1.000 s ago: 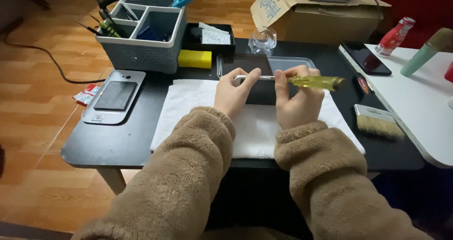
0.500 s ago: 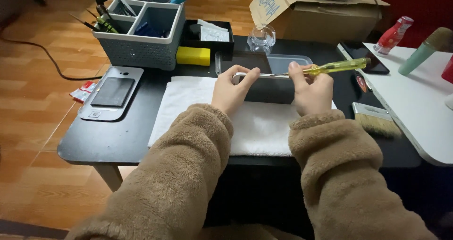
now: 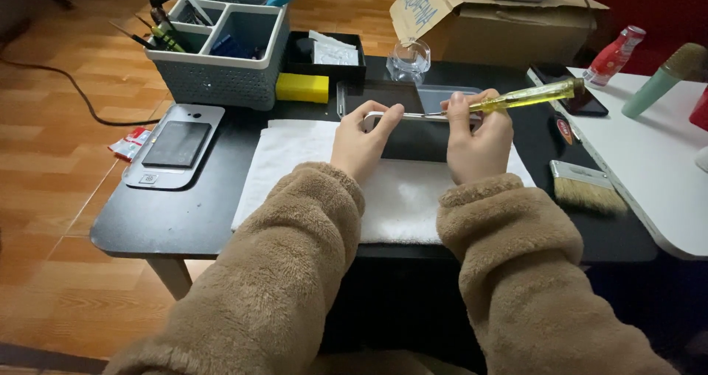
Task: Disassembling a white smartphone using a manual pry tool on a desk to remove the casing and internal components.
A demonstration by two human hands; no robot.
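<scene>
Screwdriver (image 3: 525, 95), yellow translucent handle: pinched in right hand (image 3: 478, 140), handle now tilted up and away from the grip, tip at the upper edge of the phone (image 3: 413, 130). Phone: dark slab propped on edge over white towel (image 3: 295, 154), left hand (image 3: 363, 140) clamped on its left end, as half a second ago. Brush (image 3: 586, 186) lies right of the grip.

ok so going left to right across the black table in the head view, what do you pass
white phone tray → left hand → right hand → paintbrush
</scene>
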